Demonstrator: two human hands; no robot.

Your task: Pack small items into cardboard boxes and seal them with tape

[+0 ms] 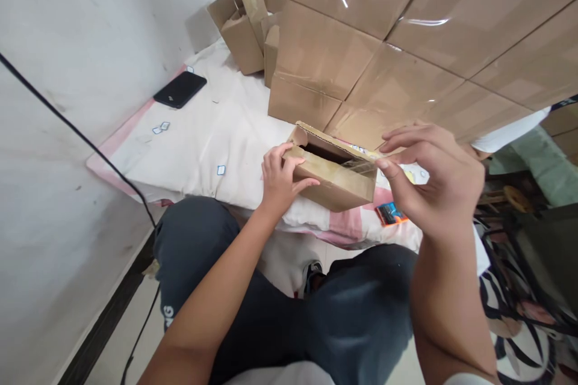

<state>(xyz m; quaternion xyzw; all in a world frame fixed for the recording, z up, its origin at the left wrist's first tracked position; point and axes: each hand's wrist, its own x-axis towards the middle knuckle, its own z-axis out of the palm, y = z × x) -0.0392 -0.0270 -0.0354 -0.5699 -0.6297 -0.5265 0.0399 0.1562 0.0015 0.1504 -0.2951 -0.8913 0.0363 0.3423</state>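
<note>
A small brown cardboard box sits on the pale cloth in front of me, its top partly open and the inside dark. My left hand grips the box's left end, fingers over the upper edge and thumb along the near side. A strip of clear tape lies across the right end of the opening. Beside that corner, my right hand pinches thumb and forefinger together at the end of the strip, with the other fingers curled loosely. The fingertips hide the tape's very end.
Stacked, film-wrapped cartons rise directly behind the box. Opened cardboard boxes stand at the back left. A black tablet-like device lies near the wall, and a blue-and-orange packet lies at right. A black cable hangs at left.
</note>
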